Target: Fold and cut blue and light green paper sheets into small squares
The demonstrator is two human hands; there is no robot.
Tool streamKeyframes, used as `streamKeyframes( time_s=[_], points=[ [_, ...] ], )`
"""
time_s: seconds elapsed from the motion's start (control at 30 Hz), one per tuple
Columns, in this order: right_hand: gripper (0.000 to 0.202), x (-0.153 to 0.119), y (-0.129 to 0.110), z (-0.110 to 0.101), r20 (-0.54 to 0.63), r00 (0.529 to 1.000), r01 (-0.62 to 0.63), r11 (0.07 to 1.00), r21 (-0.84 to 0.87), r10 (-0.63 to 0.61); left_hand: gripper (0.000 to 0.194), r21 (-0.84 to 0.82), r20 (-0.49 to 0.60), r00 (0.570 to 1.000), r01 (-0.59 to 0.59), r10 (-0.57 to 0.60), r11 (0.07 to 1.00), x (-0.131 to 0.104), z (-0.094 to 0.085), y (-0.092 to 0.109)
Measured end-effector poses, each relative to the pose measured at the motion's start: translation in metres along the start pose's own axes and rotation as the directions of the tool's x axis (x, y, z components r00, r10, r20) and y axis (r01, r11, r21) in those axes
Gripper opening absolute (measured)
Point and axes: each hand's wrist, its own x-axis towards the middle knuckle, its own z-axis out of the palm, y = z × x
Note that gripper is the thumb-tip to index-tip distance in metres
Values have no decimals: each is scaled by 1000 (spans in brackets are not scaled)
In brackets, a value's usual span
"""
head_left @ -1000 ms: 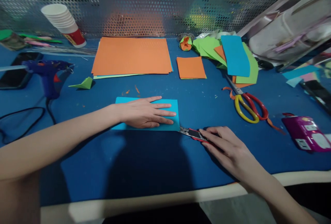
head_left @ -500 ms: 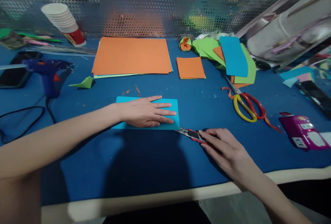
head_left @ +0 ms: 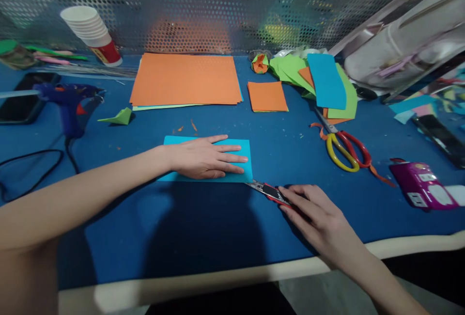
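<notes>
Worktop (head_left: 290, 240), wide and blue, with all the paper on top. At the back, a big orange paper stack (head_left: 185, 80), looking whole, so probably plenty left to use. In front of that, a sheet of blue paper (head_left: 247, 172), flat on the worktop. Looks like one piece, with no cut to see, so perhaps only at the start. Over the middle of it, an open left hand (head_left: 207, 158), flat, with fingers apart. To the right, a right hand (head_left: 319, 213), closed round a red and black cutter (head_left: 271, 192). Tip right by the near corner of the blue paper; too small to tell if touching. Farther back, a little pile of orange squares (head_left: 268, 96), likely cut already. Behind those, a small paper flower (head_left: 260, 63), maybe all done. Smallest of all, tiny orange scraps (head_left: 193, 125), maybe from cutting.
</notes>
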Motion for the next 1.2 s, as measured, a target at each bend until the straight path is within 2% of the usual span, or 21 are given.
streamKeyframes(
  time_s=[0.13, 0.5, 0.7, 0.83, 1.1, 1.2],
  points=[
    [39, -4, -5, 2, -16, 1000, -17, 1000, 6, 17, 45, -14, 8, 1000, 11, -11, 1000, 0, 1, 0],
    [37, -7, -2, 2, -18, 999, -44, 999, 32, 45, 45, 52, 7, 1000, -9, 8, 999, 0, 2, -2],
    [38, -13, -13, 4, -54, 997, -61, 998, -14, 60, 44, 70, -8, 1000, -27, 27, 997, 1, 2, -1],
    [36, -18, -20, 4, -81, 992, -102, 994, -47, 98, 43, 52, -56, 998, -26, 29, 998, -1, 3, -2],
    [36, -16, -18, 1, -96, 988, -128, 990, -56, 123, 45, 26, -92, 990, 106, -103, 994, -2, 11, 3],
    [34, -15, -15, 3, -88, 988, -130, 989, -71, 123, 45, 21, -85, 989, 120, -117, 993, -2, 8, 5]
  ],
)
